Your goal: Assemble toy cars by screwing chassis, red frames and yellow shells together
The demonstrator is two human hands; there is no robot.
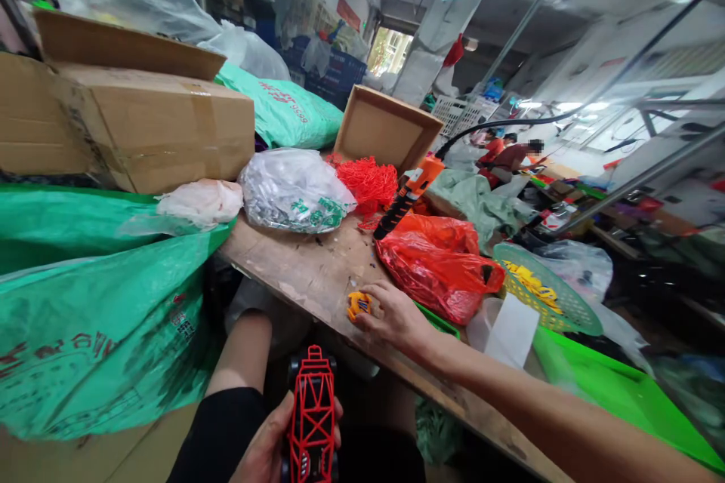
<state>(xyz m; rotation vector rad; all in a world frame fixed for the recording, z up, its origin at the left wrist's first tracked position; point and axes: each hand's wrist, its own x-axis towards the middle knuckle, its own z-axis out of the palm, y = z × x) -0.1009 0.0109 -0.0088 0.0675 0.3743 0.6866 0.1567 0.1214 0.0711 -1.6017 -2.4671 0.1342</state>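
My left hand is closed around a toy car with a red tubular frame and black wheels, held low over my lap. My right hand reaches over the wooden table, near its front edge. Its thumb and fingertips pinch a small yellow-orange plastic part with dark marks, at the tabletop. Beyond that hand, an orange and black electric screwdriver leans at a slant, its cable rising behind it. A red plastic bag lies just past my right fingers.
A clear bag of grey parts and red netting lie at the back beside cardboard boxes. Right stand a green basket with yellow parts and a bright green tray. A green sack fills the left. People sit far right.
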